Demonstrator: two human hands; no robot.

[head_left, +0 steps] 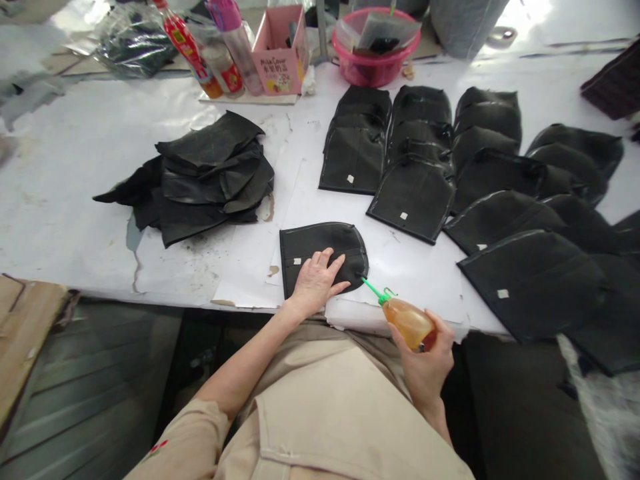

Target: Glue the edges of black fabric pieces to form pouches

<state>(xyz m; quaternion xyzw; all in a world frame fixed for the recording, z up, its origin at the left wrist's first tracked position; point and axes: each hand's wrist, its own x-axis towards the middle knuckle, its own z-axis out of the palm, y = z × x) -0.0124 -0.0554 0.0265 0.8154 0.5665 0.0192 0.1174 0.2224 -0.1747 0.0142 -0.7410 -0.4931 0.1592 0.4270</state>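
A black leather-like piece with one rounded end lies flat at the table's front edge, a small white label near its straight side. My left hand rests on it with the fingers spread. In my right hand is a squeeze glue bottle, filled with amber liquid and tilted. Its thin green nozzle reaches the lower right of the piece's curved edge; whether the tip touches cannot be made out.
Overlapping rows of similar black pieces cover the table's right side. A loose pile of black sheets lies left of centre. Along the back stand a red-labelled bottle, a pink box and a pink basin.
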